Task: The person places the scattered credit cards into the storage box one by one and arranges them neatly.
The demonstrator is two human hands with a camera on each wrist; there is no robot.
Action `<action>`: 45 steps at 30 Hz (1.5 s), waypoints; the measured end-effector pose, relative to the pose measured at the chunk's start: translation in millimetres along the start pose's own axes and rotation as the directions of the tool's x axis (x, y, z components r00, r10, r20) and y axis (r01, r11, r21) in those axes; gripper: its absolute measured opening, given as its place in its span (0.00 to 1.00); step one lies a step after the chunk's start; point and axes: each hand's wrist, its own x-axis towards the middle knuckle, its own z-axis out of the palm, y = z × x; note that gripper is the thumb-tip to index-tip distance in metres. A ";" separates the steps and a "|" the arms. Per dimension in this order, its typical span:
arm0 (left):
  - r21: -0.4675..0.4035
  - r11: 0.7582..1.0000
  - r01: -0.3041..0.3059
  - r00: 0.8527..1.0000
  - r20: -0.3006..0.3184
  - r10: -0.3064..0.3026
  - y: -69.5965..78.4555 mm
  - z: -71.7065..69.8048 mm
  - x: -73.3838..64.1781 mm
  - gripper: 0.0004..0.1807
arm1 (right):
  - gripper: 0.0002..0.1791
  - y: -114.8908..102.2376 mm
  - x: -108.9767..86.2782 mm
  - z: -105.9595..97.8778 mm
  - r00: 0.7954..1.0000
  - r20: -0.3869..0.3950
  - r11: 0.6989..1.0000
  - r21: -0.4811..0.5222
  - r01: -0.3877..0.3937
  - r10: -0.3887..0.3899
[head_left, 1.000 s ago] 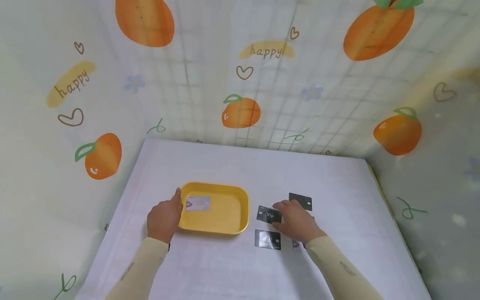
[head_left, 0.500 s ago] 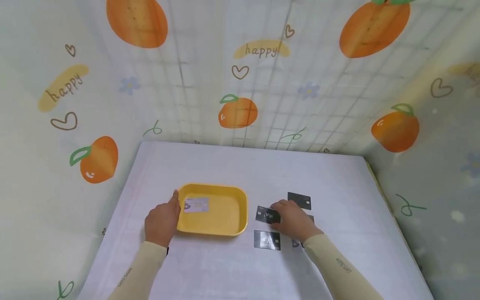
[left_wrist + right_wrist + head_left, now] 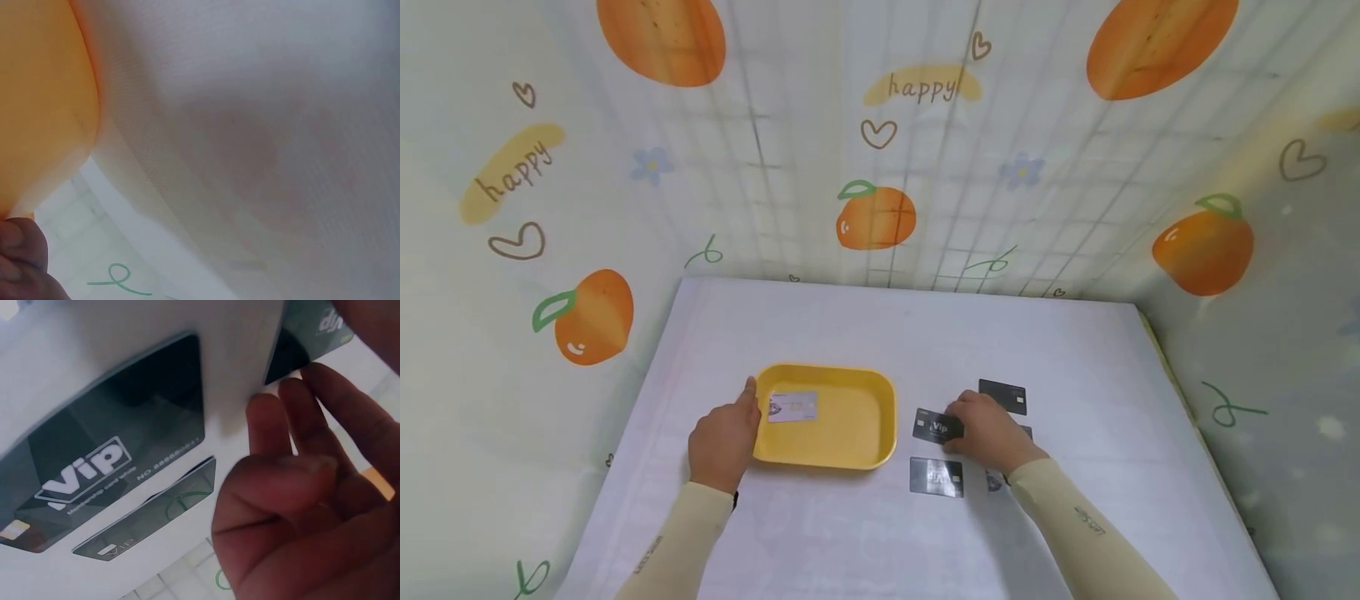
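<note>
My left hand (image 3: 723,442) grips the left rim of a shallow yellow tray (image 3: 887,417); its thumb lies along the rim. In the left wrist view, the curled fingers (image 3: 22,262) show beside the tray's wall (image 3: 44,106). A pale card (image 3: 793,407) lies inside the tray, at the left. To the right of the tray, my right hand (image 3: 996,435) pinches the right end of a black VIP card (image 3: 931,426), which lies on the table. The right wrist view shows fingertips (image 3: 265,415) at the edge of this VIP card (image 3: 319,331).
Another dark VIP card (image 3: 936,477) lies nearer the front. A black card (image 3: 1002,397) lies behind the right hand. Two more cards, one grey (image 3: 1026,431) and one patterned (image 3: 995,482), are mostly covered by that hand. Printed cloth (image 3: 805,167) encloses the white table (image 3: 820,542).
My right fingers have drawn in slightly around the VIP card's end. The card, the tray and the left hand keep their places, apart from a slight shift of the head view.
</note>
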 end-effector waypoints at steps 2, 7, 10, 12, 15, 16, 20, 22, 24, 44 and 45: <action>-0.007 1.000 0.002 1.000 -0.009 -0.002 -1.4 0.1 -0.7 0.27 | 0.30 -2.0 0.1 -1.7 1.000 0.000 1.000 -0.007 0.007 -0.007; -0.005 1.000 -0.004 0.999 -0.035 0.004 -4.9 1.5 -0.7 0.27 | 0.30 -4.9 2.0 -6.3 0.999 0.009 0.999 -0.017 0.031 -0.031; -0.003 1.000 -0.003 0.999 -0.038 0.003 -6.1 1.9 -0.9 0.27 | 0.29 -5.5 3.3 -8.2 0.999 0.029 1.000 -0.009 0.029 -0.029; -0.003 1.000 -0.002 0.999 -0.038 0.001 -6.4 2.1 -1.3 0.27 | 0.30 -5.6 4.1 -8.6 0.999 0.043 1.000 -0.011 0.017 -0.017; -0.004 1.000 0.005 0.999 -0.034 -0.005 -6.1 2.4 -1.9 0.28 | 0.31 -5.0 5.6 -7.9 0.998 0.057 1.000 -0.018 0.003 -0.001; -0.005 1.000 0.007 1.000 -0.030 -0.007 -6.0 2.6 -1.9 0.28 | 0.32 -4.7 6.1 -7.5 0.998 0.059 1.000 -0.021 0.001 0.000; -0.007 1.000 0.007 1.000 -0.029 -0.007 -5.4 2.7 -2.2 0.27 | 0.33 -4.2 6.8 -5.9 0.998 0.057 0.999 -0.037 0.004 -0.002; -0.009 1.000 0.008 1.000 -0.029 -0.008 -5.5 2.4 -2.5 0.27 | 0.32 -4.4 6.7 -5.4 0.998 0.056 0.999 -0.049 0.000 0.002; -0.007 1.000 0.011 1.000 -0.026 -0.011 -5.6 2.0 -3.1 0.27 | 0.32 -4.7 6.4 -5.2 0.998 0.057 0.998 -0.056 -0.007 0.010; 0.027 1.000 -0.011 1.000 -0.028 0.012 -8.2 3.9 4.0 0.27 | 0.32 -18.6 7.4 -36.3 0.998 -0.030 0.994 -0.104 0.045 -0.049; 0.028 1.000 -0.010 1.000 -0.025 0.011 -8.7 4.3 4.4 0.27 | 0.31 -22.2 7.9 -40.9 0.998 -0.047 0.991 -0.122 0.046 -0.052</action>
